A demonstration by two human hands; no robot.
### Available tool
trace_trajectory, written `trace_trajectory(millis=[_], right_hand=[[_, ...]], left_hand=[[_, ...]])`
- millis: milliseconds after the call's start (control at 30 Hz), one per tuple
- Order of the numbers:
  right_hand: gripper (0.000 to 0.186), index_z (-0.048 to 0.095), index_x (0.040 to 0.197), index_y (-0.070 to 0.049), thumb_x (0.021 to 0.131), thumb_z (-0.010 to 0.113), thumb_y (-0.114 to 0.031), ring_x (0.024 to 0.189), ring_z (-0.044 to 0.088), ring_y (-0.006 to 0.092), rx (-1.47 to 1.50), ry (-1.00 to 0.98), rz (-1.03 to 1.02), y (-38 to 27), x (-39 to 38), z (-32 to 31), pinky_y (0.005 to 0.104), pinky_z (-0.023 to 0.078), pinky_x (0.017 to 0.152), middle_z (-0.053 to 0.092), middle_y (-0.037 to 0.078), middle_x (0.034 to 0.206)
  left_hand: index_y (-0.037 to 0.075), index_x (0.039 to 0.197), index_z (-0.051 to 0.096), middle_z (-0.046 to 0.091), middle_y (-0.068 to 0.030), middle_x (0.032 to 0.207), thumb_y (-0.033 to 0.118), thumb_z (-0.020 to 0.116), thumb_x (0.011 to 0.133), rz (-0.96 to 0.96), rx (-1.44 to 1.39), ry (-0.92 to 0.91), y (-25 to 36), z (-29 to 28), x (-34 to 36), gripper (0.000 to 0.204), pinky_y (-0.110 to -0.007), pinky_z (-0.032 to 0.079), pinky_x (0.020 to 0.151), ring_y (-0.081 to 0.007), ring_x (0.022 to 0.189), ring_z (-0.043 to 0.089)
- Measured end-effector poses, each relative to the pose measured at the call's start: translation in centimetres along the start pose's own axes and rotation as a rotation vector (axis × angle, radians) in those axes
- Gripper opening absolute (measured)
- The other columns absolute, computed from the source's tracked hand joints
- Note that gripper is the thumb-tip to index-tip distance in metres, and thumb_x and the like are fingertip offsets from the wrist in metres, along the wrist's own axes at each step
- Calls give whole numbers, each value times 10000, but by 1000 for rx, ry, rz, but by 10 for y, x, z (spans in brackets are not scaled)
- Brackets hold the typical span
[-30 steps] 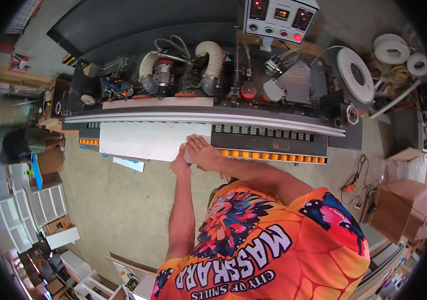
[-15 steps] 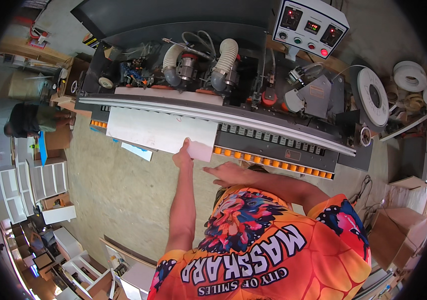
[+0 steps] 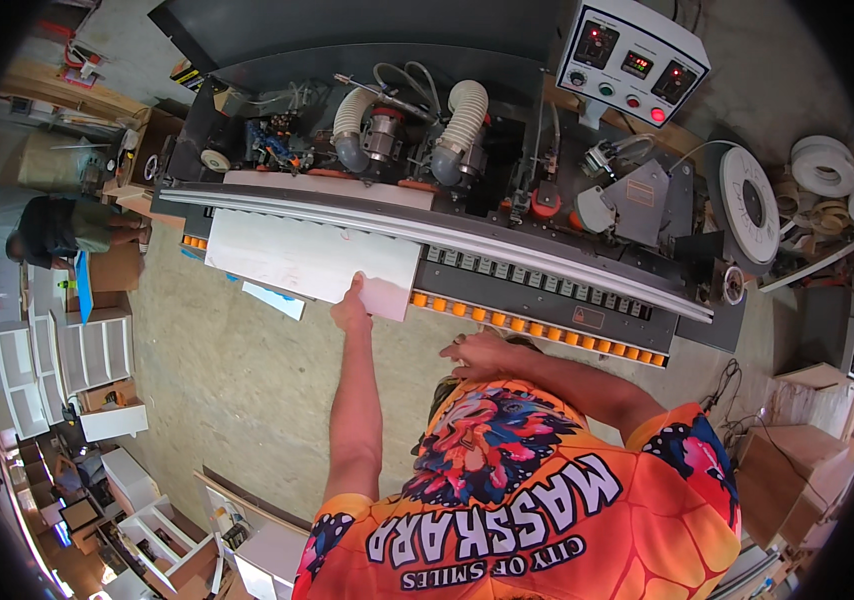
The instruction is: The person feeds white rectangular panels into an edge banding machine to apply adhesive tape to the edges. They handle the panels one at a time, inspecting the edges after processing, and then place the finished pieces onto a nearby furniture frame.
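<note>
A long white panel lies on the near side of an edge-banding machine, its far edge under the long metal beam. My left hand grips the panel's near edge close to its right end, thumb on top and the other fingers hidden underneath. To the right, my right hand hangs in front of my body, apart from the panel and holding nothing. Its fingers are loosely bent and spread. The row of orange rollers on the machine's front edge is just beyond it.
A control box with lit displays stands at the back right, near a large white roll of edge tape. White hoses rise behind the beam. At the far left another person bends over near white shelving.
The panel has slid a little to the left along the machine, and my left hand has moved with it. My right hand has shifted slightly right, its fingers more bent.
</note>
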State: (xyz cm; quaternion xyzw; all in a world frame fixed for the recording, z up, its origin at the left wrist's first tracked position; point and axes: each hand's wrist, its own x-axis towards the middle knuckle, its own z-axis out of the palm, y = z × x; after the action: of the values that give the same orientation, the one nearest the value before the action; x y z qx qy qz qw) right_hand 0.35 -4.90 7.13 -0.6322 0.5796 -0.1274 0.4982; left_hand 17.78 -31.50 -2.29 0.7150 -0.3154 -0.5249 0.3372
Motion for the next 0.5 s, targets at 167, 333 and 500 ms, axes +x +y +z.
trace_trajectory(millis=[167, 333, 500], right_hand=[[528, 619, 1374, -98, 909, 655, -345, 1017, 708, 353, -7, 35, 7, 8, 3, 3, 482, 547, 867, 741, 127, 1154], [513, 634, 1345, -76, 897, 664, -323, 970, 712, 371, 38, 76, 27, 16, 4, 0, 493, 543, 854, 747, 152, 1101], [550, 618, 1388, -104, 895, 675, -340, 1060, 702, 388, 32, 9, 37, 22, 10, -10, 495, 551, 928, 746, 172, 1172]], left_hand=[[-115, 907, 742, 742, -191, 918, 340, 959, 712, 20, 28, 22, 7, -4, 13, 541, -427, 567, 611, -271, 746, 702], [-137, 946, 738, 747, -204, 947, 368, 953, 711, 56, 74, 39, 17, -5, 19, 598, -434, 580, 681, -282, 790, 713], [-139, 1001, 737, 748, -217, 1014, 332, 943, 725, 10, 70, 76, 23, -11, 40, 583, -426, 585, 726, -291, 840, 722]])
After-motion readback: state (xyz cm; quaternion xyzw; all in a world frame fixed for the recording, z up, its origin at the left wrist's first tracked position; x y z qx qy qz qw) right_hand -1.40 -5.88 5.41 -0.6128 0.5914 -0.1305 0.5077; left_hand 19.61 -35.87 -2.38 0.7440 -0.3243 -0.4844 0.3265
